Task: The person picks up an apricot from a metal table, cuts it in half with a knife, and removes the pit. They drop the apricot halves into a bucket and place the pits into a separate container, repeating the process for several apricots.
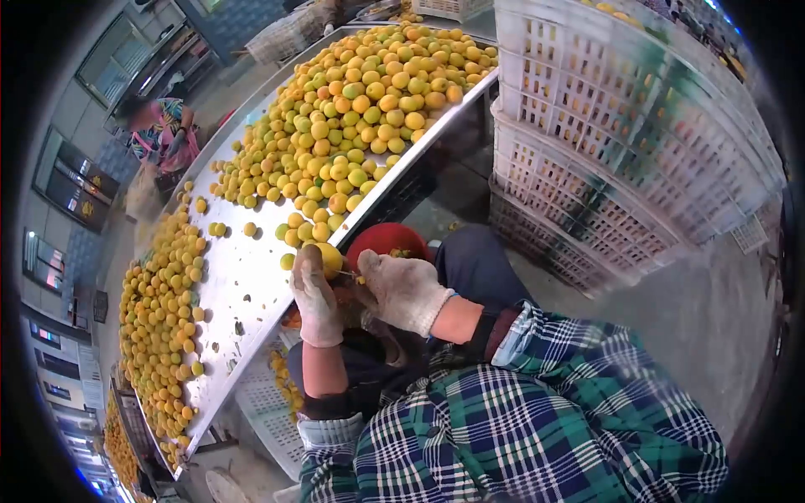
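Note:
My left hand, in a pale glove with a soiled thumb area, is closed on a yellow fruit above the table's near edge. Just right of it, my right hand, also gloved, is closed round a thin tool whose tip reaches the fruit. A small orange-yellow bit shows by the right fingers. Behind the right hand lies a red round container with bits inside. Piles of yellow and greenish fruit lie on the metal table beyond my hands.
White plastic crates stand stacked at the right, with fruit inside. A perforated crate holding fruit is below the table's near edge. Another person sits across the table at the upper left. Dark leaf bits lie on the metal.

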Tool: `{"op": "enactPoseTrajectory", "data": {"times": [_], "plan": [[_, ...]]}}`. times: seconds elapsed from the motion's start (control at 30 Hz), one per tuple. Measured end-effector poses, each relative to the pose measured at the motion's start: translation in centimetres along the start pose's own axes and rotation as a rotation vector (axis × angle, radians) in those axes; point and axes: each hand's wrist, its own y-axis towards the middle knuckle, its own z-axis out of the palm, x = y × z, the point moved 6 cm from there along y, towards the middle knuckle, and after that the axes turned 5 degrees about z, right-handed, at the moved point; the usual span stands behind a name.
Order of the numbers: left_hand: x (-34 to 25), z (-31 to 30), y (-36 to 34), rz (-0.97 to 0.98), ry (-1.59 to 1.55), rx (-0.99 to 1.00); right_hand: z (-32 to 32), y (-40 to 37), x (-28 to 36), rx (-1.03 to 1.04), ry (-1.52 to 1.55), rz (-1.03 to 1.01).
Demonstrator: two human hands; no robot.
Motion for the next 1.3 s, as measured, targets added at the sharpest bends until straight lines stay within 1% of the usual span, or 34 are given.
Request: {"op": "enactPoseTrajectory", "data": {"times": [0.07, 0.17, 0.27, 0.3, 0.4, 0.43, 0.5, 0.6, 0.63, 0.7, 0.73, 0.8, 0.83, 0.93, 0.97, 1.07, 1.1, 1.2, 1.3], "plan": [[-0.7, 1.1, -0.3, -0.118, -0.081, 0.012, -0.8, -0.1, 0.1, -0.052, -0.012, -0.006], [-1.2, 3.0, -0.7, -0.065, -0.002, 0.125, -1.3, 0.2, -0.5, -0.131, -0.020, 0.031], [-1.4, 3.4, -0.8, 0.022, -0.025, 0.147, -1.1, 0.5, -1.3, -0.171, 0.021, 0.050], [-1.8, 3.6, -0.8, -0.053, -0.002, 0.192, -1.0, 0.5, -1.5, -0.176, 0.042, 0.049], [-3.3, 4.5, -1.2, 0.032, -0.037, 0.211, -0.2, 0.5, -2.1, -0.178, 0.096, 0.025], [-3.1, 4.4, -1.3, 0.020, 0.001, 0.227, -0.1, 0.5, -2.3, -0.178, 0.113, 0.016], [-2.6, 4.1, -1.2, -0.002, 0.072, 0.262, -0.2, 0.2, -2.4, -0.097, 0.197, 0.044], [-3.0, 4.5, -1.4, -0.017, 0.042, 0.323, -0.3, 0.0, -2.5, -0.002, 0.278, 0.069], [-3.1, 4.5, -1.6, -0.015, 0.018, 0.314, -0.1, 0.0, -2.5, 0.025, 0.298, 0.075], [-3.1, 4.6, -1.7, -0.009, -0.034, 0.296, -0.4, -0.1, -2.3, 0.001, 0.287, 0.026], [-3.6, 4.7, -1.6, 0.039, 0.040, 0.327, -0.6, -0.1, -2.2, -0.011, 0.280, 0.002], [-4.4, 4.3, -1.6, 0.132, 0.189, 0.386, -0.5, 0.0, -2.1, 0.054, 0.266, -0.026], [-3.9, 3.8, -1.6, 0.149, 0.208, 0.366, -0.4, 0.1, -2.1, 0.086, 0.258, -0.042], [-4.6, 3.9, -2.0, 0.178, 0.219, 0.344, -1.2, -0.1, -1.6, 0.077, 0.297, -0.110], [-4.0, 3.3, -1.9, 0.248, 0.284, 0.385, -1.2, 0.0, -1.4, 0.071, 0.290, -0.147], [-3.6, 2.9, -2.1, 0.169, 0.186, 0.375, -1.4, 0.3, -1.1, 0.098, 0.291, -0.173], [-3.5, 2.8, -2.3, 0.135, 0.161, 0.386, -1.4, 0.4, -0.9, 0.088, 0.288, -0.215], [-3.9, 2.6, -2.5, 0.228, 0.172, 0.386, -1.3, 0.5, -0.5, 0.135, 0.296, -0.265], [-3.8, 2.1, -2.6, 0.222, 0.213, 0.379, -0.8, 0.8, -0.3, 0.140, 0.396, -0.283]]}}
